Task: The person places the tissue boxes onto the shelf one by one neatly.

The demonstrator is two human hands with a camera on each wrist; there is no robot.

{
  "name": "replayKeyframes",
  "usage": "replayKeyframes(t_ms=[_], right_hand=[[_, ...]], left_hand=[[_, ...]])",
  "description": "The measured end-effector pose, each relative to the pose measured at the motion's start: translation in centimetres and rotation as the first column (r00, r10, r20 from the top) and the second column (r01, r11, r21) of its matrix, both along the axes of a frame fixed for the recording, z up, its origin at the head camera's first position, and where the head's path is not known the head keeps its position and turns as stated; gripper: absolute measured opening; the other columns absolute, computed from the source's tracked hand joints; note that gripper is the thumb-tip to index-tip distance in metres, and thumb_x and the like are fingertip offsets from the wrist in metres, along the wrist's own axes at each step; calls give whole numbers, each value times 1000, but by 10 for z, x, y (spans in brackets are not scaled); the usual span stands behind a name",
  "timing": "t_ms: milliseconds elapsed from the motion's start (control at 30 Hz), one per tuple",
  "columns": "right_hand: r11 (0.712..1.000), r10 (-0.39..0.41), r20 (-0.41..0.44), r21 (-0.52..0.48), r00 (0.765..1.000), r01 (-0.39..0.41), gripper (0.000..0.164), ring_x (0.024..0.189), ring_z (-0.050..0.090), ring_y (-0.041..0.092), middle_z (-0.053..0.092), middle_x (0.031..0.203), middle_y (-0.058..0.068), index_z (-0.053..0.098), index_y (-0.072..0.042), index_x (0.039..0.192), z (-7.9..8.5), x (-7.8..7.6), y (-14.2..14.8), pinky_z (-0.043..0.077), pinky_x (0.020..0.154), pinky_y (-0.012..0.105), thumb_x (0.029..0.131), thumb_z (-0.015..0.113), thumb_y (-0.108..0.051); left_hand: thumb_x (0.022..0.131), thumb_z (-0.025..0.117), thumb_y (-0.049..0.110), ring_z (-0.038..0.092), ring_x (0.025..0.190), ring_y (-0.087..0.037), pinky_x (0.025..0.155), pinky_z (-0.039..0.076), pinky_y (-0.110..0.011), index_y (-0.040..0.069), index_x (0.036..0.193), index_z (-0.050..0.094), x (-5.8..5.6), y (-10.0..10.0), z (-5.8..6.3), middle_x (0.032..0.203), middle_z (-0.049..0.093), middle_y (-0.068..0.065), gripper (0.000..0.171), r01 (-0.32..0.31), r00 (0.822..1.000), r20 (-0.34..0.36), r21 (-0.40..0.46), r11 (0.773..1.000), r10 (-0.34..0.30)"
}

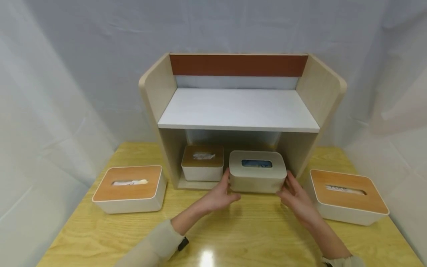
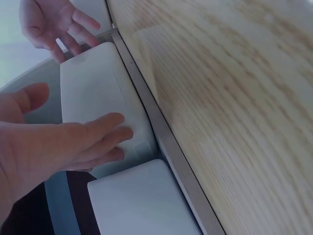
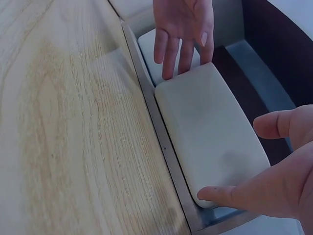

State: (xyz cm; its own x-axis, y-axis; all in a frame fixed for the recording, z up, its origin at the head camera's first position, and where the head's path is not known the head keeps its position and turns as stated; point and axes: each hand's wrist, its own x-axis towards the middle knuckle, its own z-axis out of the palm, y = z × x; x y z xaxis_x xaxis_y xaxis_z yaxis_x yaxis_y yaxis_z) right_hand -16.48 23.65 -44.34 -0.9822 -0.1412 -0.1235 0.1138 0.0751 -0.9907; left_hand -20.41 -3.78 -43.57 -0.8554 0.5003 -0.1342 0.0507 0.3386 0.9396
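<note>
An all-white tissue box (image 1: 257, 181) with blue showing in its slot stands in the shelf unit's lower compartment, at the right. My left hand (image 1: 220, 196) is at its left side, fingers extended and thumb apart. At the opposite end, my right hand (image 1: 298, 202) touches the box near its right front corner, with fingers outstretched. In the left wrist view, the left hand (image 2: 63, 144) has nearly straight fingers against the white box (image 2: 90, 88). The right wrist view shows the right hand's (image 3: 274, 186) forefinger along the box's (image 3: 210, 127) end.
A smaller wooden-lidded tissue box (image 1: 202, 173) sits left of the white one in the compartment. Wooden-lidded tissue boxes stand on the table at the left (image 1: 133, 205) and right (image 1: 350, 215). Above runs the white upper shelf (image 1: 238, 107) between side panels.
</note>
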Motion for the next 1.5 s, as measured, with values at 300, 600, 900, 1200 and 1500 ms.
replayKeyframes(t_ms=[300,600,900,1200,1500], right_hand=[[995,-8,43,-102,999,13,93,151,-3,37,-20,164,9,-17,-19,158,-4,-8,-4,17,116,62,96,50,0],[995,-6,39,-104,999,10,93,151,-5,38,-22,163,10,-20,-18,157,-8,-13,-4,17,115,65,97,49,0],[999,-33,18,-21,999,33,90,150,4,39,-14,165,13,-16,-15,158,-5,-12,-5,22,116,56,98,49,-1],[990,-43,-80,129,996,53,79,147,15,44,5,162,26,-2,1,157,-7,-8,3,24,114,43,98,51,-2],[972,-50,-69,226,996,64,74,144,26,44,16,160,30,8,2,158,-5,9,3,35,106,24,100,53,-8]], left_hand=[[94,63,15,22,146,-44,114,32,-52,-1,156,-13,-5,4,-2,161,6,-30,99,-30,999,18,-11,1000,30],[91,64,14,20,146,-45,115,30,-51,-3,155,-14,-8,6,-4,161,1,-32,102,-31,999,-7,9,999,31],[90,65,12,22,145,-46,116,29,-51,-4,155,-11,-9,8,-6,159,7,-34,102,-67,998,14,26,997,67],[89,64,11,29,139,-52,114,31,-53,-5,156,-4,4,1,-5,159,11,-34,97,-58,998,-9,7,998,58],[94,62,14,28,142,-47,108,38,-57,2,158,-4,17,-13,2,163,5,-25,93,-7,1000,0,1,1000,7]])
